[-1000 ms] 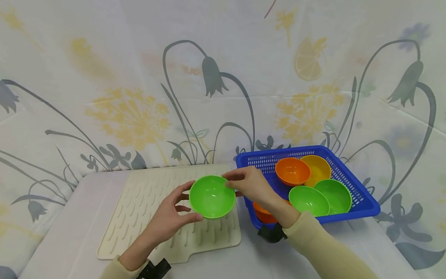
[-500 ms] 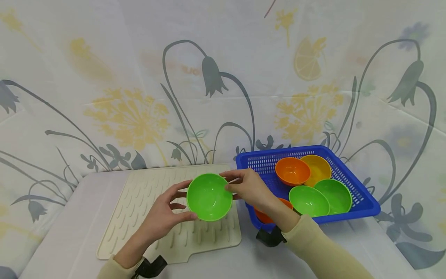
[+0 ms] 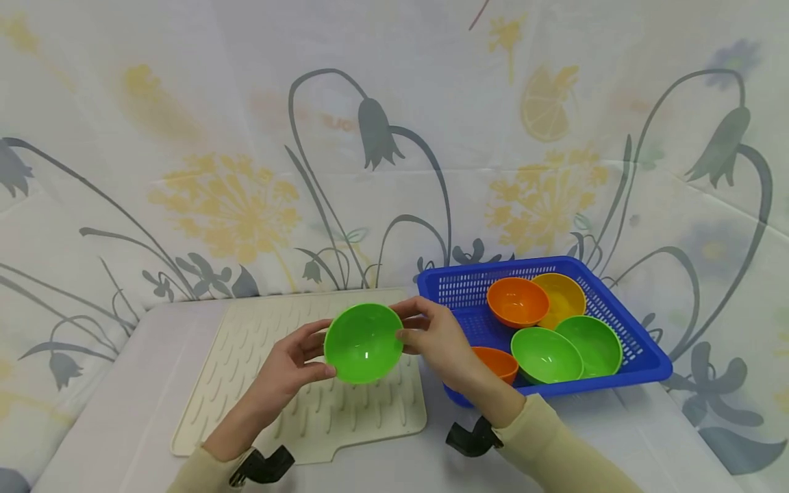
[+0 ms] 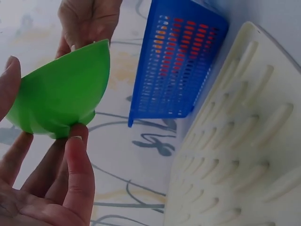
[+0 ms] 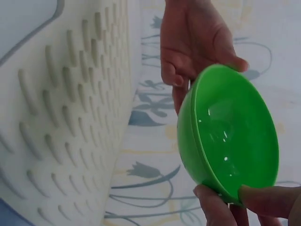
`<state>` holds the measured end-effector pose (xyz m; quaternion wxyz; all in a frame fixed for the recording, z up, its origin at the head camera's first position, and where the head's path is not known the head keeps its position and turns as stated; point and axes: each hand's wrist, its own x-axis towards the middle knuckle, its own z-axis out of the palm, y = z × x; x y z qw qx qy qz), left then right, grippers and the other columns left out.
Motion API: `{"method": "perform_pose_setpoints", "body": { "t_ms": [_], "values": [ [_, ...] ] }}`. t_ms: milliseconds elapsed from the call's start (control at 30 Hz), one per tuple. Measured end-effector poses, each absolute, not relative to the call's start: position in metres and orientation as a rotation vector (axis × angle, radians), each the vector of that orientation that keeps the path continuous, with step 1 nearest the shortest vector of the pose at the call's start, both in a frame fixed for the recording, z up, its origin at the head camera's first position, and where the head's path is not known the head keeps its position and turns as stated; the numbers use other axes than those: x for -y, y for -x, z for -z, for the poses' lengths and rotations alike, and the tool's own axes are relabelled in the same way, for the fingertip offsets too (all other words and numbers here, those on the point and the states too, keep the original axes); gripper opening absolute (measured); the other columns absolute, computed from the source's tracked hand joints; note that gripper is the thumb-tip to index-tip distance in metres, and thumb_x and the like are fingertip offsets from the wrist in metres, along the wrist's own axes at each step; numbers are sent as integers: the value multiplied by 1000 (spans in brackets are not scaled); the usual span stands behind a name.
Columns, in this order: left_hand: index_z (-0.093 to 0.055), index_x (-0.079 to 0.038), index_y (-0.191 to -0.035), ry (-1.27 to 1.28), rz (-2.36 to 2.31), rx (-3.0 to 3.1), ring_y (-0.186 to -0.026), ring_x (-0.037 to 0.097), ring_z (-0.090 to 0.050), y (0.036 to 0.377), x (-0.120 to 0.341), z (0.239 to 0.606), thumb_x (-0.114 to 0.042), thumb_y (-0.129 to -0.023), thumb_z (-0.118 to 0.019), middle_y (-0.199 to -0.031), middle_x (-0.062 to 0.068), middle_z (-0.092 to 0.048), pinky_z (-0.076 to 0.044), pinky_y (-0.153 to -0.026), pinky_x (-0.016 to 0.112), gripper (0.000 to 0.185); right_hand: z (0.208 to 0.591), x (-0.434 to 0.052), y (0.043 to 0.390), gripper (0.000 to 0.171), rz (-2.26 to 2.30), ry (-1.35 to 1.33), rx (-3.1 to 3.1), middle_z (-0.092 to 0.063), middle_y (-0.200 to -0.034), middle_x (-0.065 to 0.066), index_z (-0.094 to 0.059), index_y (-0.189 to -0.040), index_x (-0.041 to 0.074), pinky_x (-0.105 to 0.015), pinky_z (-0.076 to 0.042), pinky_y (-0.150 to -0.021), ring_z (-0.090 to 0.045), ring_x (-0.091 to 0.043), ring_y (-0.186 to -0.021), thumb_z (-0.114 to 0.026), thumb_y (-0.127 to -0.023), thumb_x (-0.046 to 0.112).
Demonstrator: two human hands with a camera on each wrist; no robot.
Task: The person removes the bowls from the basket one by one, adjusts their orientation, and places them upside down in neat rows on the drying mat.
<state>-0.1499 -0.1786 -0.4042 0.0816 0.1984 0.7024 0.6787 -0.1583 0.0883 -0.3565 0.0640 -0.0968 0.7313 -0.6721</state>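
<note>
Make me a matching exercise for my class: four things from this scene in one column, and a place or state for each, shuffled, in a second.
Things:
1. green bowl
2. basket
3. mat
4. yellow bowl

Places or states:
A. ribbed, flat on the table
B. held between the left hand and right hand
C. blue, right of the mat
D. in the basket's far part

Pairs: 1-B, 2-C, 3-A, 4-D

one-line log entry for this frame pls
left hand: grips green bowl | right hand: pinches bowl rim | bowl: tilted, above drying mat | blue basket: five bowls
</note>
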Motion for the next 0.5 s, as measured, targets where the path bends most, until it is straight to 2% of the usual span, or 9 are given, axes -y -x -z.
{"method": "perform_pose_setpoints", "body": {
  "t_ms": [133,233,367,500],
  "values": [
    [-49,-4,-145,-636,-2042,-2118,-112,19,-62,151,181,404,2,-85,-75,-129,5,-63,-58,-80,34,66,362,-86,157,31,2077,290,-2161,-62,-117,-16,-62,-121,-2,-40,-58,-85,-63,-31,-108,-59,-91,-12],
    [-51,-3,-143,-667,-2037,-2157,-112,19,-62,151,183,403,3,-83,-77,-128,6,-63,-59,-79,35,66,365,-86,158,32,2052,301,-2168,-63,-120,-14,-62,-122,-1,-41,-55,-92,-60,-31,-114,-62,-90,-9],
    [-50,0,-143,-680,-2028,-2201,-104,20,-66,150,185,400,4,-82,-78,-128,11,-61,-60,-76,36,68,365,-88,158,36,2006,341,-2156,-62,-127,-13,-61,-127,1,-43,-49,-100,-58,-31,-121,-64,-92,0],
    [-53,-7,-143,-748,-1933,-2365,-106,15,-64,150,186,398,1,-80,-81,-132,9,-58,-59,-77,36,69,365,-90,158,44,1978,358,-2088,-57,-136,-14,-55,-138,1,-43,-46,-104,-55,-32,-125,-62,-97,15]
  ]
}}
